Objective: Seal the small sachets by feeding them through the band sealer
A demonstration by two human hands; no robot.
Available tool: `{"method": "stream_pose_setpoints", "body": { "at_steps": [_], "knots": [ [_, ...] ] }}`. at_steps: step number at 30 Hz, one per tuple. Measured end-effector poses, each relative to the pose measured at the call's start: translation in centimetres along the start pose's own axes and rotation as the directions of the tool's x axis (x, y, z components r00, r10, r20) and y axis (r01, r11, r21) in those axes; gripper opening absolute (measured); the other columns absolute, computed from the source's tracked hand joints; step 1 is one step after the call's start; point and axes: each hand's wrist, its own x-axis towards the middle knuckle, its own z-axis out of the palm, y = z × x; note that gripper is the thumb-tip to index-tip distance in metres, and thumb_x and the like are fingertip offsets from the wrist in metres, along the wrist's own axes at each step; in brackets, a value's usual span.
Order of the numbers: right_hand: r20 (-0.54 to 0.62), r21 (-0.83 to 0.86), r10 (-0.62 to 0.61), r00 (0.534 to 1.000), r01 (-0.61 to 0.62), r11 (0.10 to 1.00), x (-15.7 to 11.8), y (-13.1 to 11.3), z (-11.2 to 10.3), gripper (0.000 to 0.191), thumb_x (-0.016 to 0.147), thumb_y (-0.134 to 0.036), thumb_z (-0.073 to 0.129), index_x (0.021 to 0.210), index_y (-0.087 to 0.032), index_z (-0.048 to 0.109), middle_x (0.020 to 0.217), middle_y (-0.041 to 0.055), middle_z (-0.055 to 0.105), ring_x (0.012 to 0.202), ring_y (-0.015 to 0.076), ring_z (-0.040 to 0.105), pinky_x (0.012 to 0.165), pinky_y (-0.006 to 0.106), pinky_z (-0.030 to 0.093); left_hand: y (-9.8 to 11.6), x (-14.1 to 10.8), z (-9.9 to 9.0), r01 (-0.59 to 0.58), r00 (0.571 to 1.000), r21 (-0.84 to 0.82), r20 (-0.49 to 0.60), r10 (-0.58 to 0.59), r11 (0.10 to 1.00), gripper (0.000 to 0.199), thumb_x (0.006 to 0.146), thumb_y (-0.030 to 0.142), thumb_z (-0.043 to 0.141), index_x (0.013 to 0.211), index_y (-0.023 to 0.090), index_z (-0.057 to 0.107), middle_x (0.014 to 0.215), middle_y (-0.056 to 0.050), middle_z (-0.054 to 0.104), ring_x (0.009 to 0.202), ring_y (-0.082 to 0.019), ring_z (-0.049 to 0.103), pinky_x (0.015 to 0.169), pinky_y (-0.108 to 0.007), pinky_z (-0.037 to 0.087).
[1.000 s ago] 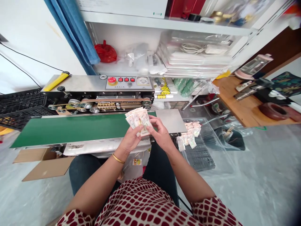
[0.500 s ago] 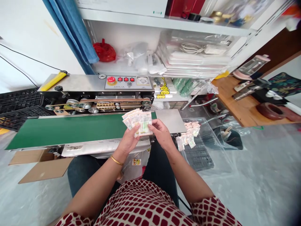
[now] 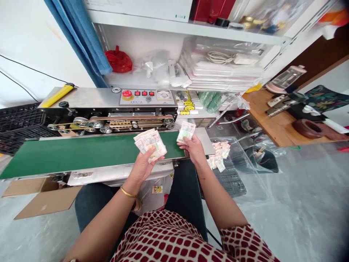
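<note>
White packets [image 3: 154, 142] in two hands [image 3: 143, 166]

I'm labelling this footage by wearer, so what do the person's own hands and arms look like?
The left hand is gloveless, with a thin gold-coloured bangle at the wrist. The right hand is gloveless too, its wrist unadorned. The right sleeve is cream with dark red rounded blocks.

Cannot read any: too small on control panel [image 3: 147, 97], eleven o'clock; unclear on white packaging [image 3: 181, 96], one o'clock.
</note>
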Motion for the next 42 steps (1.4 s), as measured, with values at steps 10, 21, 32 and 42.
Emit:
{"method": "stream_pose_setpoints", "body": {
  "at_steps": [10,21,32,42],
  "knots": [
    [0.086,-0.473,-0.087,0.992,0.118,0.873,3.7,-0.8,1.7,0.029,0.076,-0.043,0.066,0.093,-0.020,0.057,0.075,-0.0005,0.064,0.045,0.0094,0.047,0.045,0.026,0.040,0.9,-1.0,-0.3,0.055,0.994,0.026,0.097,-0.057,0.998,0.042,0.082,0.023,0.070,0.123,0.016,0.065,0.118,-0.011,0.071,0.092,-0.021,0.070,0.061,-0.025,0.056],
    [0.324,-0.400,-0.264,0.909,0.384,0.832,-3.9,-0.7,3.7,0.038,0.089,-0.043,0.062,0.120,-0.022,0.056,0.129,0.0096,0.059,0.114,0.0208,0.059,0.099,0.038,0.048,-0.7,0.4,0.8,0.041,0.989,0.155,0.134,-0.062,0.987,0.052,0.074,0.022,0.081,0.123,0.023,0.064,0.122,-0.007,0.069,0.103,-0.021,0.067,0.078,-0.027,0.057],
    [0.192,-0.112,-0.242,0.951,0.266,0.957,-4.2,-0.4,3.9,0.022,0.087,-0.041,0.065,0.096,-0.023,0.059,0.126,0.0051,0.064,0.109,0.0204,0.063,0.096,0.035,0.050,-1.1,0.5,1.7,0.074,0.982,0.054,0.170,-0.082,0.996,0.045,0.081,0.025,0.075,0.125,0.022,0.063,0.122,-0.008,0.069,0.100,-0.022,0.069,0.076,-0.032,0.061],
    [0.176,0.045,-0.106,0.979,0.099,0.994,-4.2,0.4,3.8,0.028,0.079,-0.041,0.074,0.092,-0.022,0.059,0.098,0.0005,0.072,0.092,0.0170,0.066,0.085,0.030,0.054,-1.0,0.8,1.6,0.028,1.000,-0.051,0.005,-0.027,0.998,0.040,0.079,0.023,0.076,0.118,0.019,0.066,0.117,-0.006,0.072,0.092,-0.019,0.070,0.068,-0.029,0.062]
  ]
}}
